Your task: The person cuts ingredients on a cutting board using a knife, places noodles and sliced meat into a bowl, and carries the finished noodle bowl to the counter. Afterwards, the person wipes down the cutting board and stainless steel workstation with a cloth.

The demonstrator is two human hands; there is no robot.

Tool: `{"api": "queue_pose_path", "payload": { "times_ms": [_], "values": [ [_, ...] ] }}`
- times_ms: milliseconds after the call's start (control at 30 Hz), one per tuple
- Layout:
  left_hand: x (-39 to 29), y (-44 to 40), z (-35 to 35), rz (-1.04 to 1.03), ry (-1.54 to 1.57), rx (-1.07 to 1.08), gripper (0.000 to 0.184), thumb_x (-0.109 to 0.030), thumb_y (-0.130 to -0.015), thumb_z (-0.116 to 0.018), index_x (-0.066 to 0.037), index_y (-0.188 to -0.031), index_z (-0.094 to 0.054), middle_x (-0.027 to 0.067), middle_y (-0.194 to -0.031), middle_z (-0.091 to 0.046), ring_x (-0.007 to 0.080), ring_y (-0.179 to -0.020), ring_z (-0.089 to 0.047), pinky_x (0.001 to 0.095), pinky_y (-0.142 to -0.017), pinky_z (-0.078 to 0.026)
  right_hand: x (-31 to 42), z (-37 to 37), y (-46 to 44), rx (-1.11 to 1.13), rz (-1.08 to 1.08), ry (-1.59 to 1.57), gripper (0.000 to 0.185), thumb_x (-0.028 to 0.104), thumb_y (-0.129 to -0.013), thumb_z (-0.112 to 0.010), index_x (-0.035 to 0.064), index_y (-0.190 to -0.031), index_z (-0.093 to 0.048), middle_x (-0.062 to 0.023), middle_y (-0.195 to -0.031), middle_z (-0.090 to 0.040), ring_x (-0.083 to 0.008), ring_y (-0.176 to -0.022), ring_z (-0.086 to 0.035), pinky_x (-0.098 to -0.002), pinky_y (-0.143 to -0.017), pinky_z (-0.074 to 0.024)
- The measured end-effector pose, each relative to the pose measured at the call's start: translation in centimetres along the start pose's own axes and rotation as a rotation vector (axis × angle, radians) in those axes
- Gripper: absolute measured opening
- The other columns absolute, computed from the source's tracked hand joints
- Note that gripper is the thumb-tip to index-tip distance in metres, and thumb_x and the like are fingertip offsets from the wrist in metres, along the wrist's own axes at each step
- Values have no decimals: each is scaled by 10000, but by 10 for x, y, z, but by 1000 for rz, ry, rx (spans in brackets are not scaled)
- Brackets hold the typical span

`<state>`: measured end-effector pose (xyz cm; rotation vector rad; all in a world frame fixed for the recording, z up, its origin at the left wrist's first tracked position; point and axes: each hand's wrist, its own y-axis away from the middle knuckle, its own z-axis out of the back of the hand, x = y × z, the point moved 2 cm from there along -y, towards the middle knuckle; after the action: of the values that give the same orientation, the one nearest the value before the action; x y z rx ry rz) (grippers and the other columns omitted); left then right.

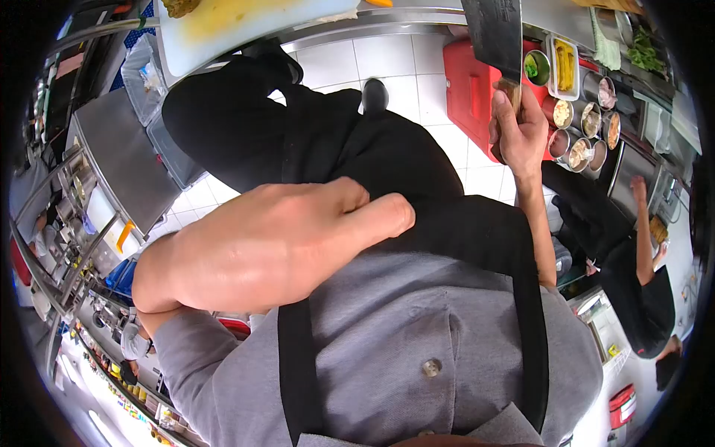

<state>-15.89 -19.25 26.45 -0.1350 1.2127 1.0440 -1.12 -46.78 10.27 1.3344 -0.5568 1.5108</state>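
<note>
My right hand (524,134) is wrapped round the wooden handle of a cleaver (497,36). Its broad dark blade points up, away from me, at the top of the view. Close to the camera, my left hand (261,246) is held in front of my chest with the fingers curled under and the thumb side showing; whatever is in it, if anything, is hidden. Beyond the hands, a white cutting board (253,45) stained yellow lies on the counter. A brown piece of food (179,7) sits at its far left corner, partly cut off by the frame.
A red box (468,93) stands below the cleaver. Several metal pots of ingredients (579,153) and a tray of yellow food (566,68) are at the right. Another person in black (637,287) works farther right. Clear plastic bins (145,78) and a steel cabinet (115,156) stand left.
</note>
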Motion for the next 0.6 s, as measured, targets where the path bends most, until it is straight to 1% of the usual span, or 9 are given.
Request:
{"api": "queue_pose_path", "payload": {
  "times_ms": [167, 233, 267, 300, 367, 400, 500, 567, 600],
  "values": [
    [12, -9, -1, 110, 205, -38, 473, 85, -787, -633, -62, -1202, -461, 164, -1076, -666, 375, -941, -701, 446, -741, -558, 0, 2, 0, 30, 4, -15, 251, 221, -999, -652, -11, -1093, -626, 22, -642, -548, -41, -480, -490, -226, -434, -378],
    [24, -15, -6, 150, 342, -21, 496, 80, -814, -608, -61, -1236, -389, 195, -984, -680, 403, -948, -698, 436, -742, -545, -2, 2, 1, 33, -16, -36, 250, 219, -1000, -650, -12, -1092, -623, 21, -649, -547, -41, -479, -487, -223, -433, -375],
    [29, -17, -9, 100, 377, -76, 483, 86, -831, -586, -63, -1241, -377, 176, -859, -669, 353, -877, -715, 390, -733, -538, -2, 1, 1, 34, -17, -38, 250, 219, -1000, -650, -12, -1092, -623, 21, -649, -547, -41, -479, -487, -223, -433, -375],
    [29, -19, -6, 103, 380, -74, 483, 86, -831, -586, -63, -1241, -377, 176, -859, -669, 353, -877, -715, 390, -733, -538, -1, -1, 1, 37, -21, -52, 248, 217, -1000, -650, -13, -1090, -622, 19, -649, -546, -42, -479, -487, -223, -432, -372],
    [31, -25, -3, 323, 505, 133, 484, 91, -834, -585, -56, -1242, -370, 117, -775, -648, 274, -765, -700, 361, -726, -529, -1, -2, 2, 42, -31, -64, 247, 215, -1000, -650, -14, -1087, -622, 18, -650, -546, -43, -478, -486, -223, -431, -370],
    [33, -26, -5, 324, 512, 136, 484, 91, -834, -585, -56, -1242, -370, 117, -775, -648, 274, -765, -700, 361, -726, -529, -2, -2, 3, 51, -36, -65, 249, 216, -1002, -647, -14, -1092, -621, 16, -651, -545, -44, -477, -484, -224, -430, -369],
    [40, -26, -23, 387, 659, 219, 486, 57, -865, -596, -76, -1279, -379, 105, -895, -646, 220, -806, -667, 345, -780, -526, -4, -4, 5, 63, -48, -47, 252, 219, -1005, -641, -13, -1101, -620, 14, -652, -545, -45, -476, -482, -227, -430, -368],
    [38, -18, -29, -53, 538, -237, 547, 8, -889, -615, -118, -1356, -360, 154, -1100, -619, 257, -1037, -649, 369, -892, -519, -5, -4, 5, 63, -53, -29, 254, 222, -1007, -637, -12, -1105, -620, 14, -653, -545, -45, -476, -482, -228, -431, -368],
    [40, -13, -26, -161, 503, -351, 489, -38, -849, -676, -122, -1302, -509, 211, -1274, -547, 318, -1219, -569, 402, -994, -489, -6, -2, 6, 76, -44, -17, 255, 225, -1009, -635, -10, -1106, -621, 14, -653, -545, -46, -477, -483, -228, -432, -369]
  ]
}}
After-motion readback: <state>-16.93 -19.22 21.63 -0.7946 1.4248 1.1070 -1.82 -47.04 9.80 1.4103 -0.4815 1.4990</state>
